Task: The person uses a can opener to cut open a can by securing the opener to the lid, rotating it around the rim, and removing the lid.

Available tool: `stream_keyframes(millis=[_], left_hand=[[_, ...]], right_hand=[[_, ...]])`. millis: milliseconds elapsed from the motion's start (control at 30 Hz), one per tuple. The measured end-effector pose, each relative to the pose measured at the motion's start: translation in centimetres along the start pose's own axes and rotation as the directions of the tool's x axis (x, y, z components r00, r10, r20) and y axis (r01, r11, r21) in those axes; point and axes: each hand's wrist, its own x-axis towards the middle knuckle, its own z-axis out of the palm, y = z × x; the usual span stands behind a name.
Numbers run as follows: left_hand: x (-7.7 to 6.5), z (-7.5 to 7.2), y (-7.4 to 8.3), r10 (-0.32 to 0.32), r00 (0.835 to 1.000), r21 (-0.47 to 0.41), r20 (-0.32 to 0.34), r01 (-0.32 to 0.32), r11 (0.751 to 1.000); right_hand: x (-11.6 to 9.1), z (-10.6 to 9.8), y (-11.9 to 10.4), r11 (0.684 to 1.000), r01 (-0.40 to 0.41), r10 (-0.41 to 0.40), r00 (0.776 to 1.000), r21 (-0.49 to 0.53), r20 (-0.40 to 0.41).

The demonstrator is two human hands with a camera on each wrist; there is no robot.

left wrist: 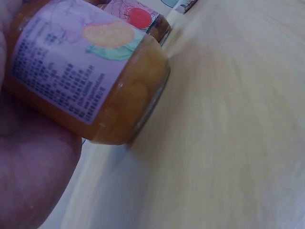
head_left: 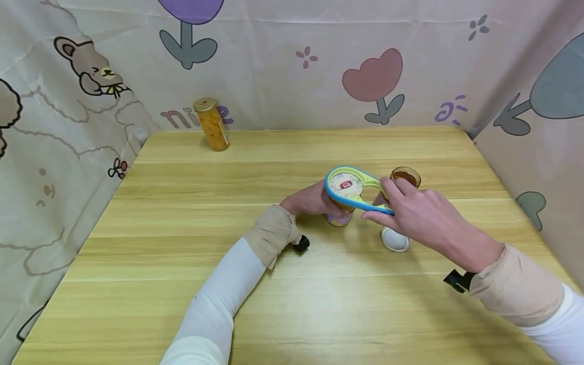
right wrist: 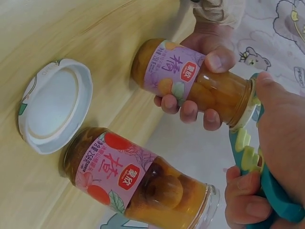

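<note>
The left hand [head_left: 312,199] comes in from 7 o'clock on the head view and has its fingers wrapped round a glass mandarin-orange jar [right wrist: 176,74], which stands upright near the middle of the counter [head_left: 296,309]. The jar's purple label shows an orange fruit with a green leaf. Its printed lid [head_left: 345,185] sits inside the loop of a blue and yellow-green jar opener [head_left: 365,205], whose two handles point toward 3 o'clock. The right hand [head_left: 422,215], reaching in from 4 o'clock, grips those handles, thumb on one and curled fingers on the other.

From the mandarin-orange jar, an uncapped hawthorn jar [right wrist: 119,176] stands upright at 2 o'clock, its pink label showing red fruit and dark fruit visible in amber liquid. At 4 o'clock an upturned lid [head_left: 395,239] lies on the counter, white inside facing up. Farther off at 10 o'clock, near the back edge, stands a gold-capped jar of yellow fruit [head_left: 213,126]. Behind everything hangs a pale curtain [head_left: 274,76] printed with flowers and a bear.
</note>
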Motion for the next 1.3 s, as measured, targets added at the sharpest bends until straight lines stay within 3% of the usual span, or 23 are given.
stream_keyframes(millis=[300,600,1300], left_hand=[[-0.7,0.5,2.0,0.013,1.000,-0.004,0.013,-0.013,1.000],[0.1,0.1,-0.3,0.031,1.000,-0.004,-0.003,-0.031,0.999],[0.1,0.1,-0.5,0.037,0.999,-0.002,-0.008,-0.037,0.999]], right_hand=[[-0.1,-0.1,0.3,1.000,-0.001,0.001,1.000,0.010,0.027],[-0.1,-0.1,0.7,1.000,0.008,-0.008,0.999,0.018,0.045],[0.2,-0.4,0.9,0.999,-0.015,0.011,0.996,0.037,0.089]])
